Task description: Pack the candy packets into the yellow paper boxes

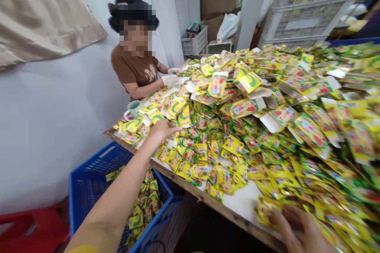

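Note:
My left hand (pixel 162 130) is stretched out over the table's left part, beside small yellow-green cartons (pixel 184 116) with printed fruit. Its thumb points right, apart from the rest of the hand, and its other fingers are partly hidden; I see nothing held in it. Low on the right, my right hand (pixel 305 231) has its fingertips closed on a yellow sachet (pixel 265 209) near the table's front edge. Shiny yellow and green sachets (pixel 204 154) lie loose between the hands. Many cartons (pixel 243 107), some with open flaps, are heaped over the sachets farther back.
A blue crate (pixel 75 189) holding cartons stands below the table's wooden edge (pixel 204 197). Across the left corner, a person in a brown shirt (pixel 135 73) works with gloved hands. A mug (pixel 134 107) stands nearby. White crates (pixel 308 16) are stacked behind; a red stool (pixel 35 229) is lower left.

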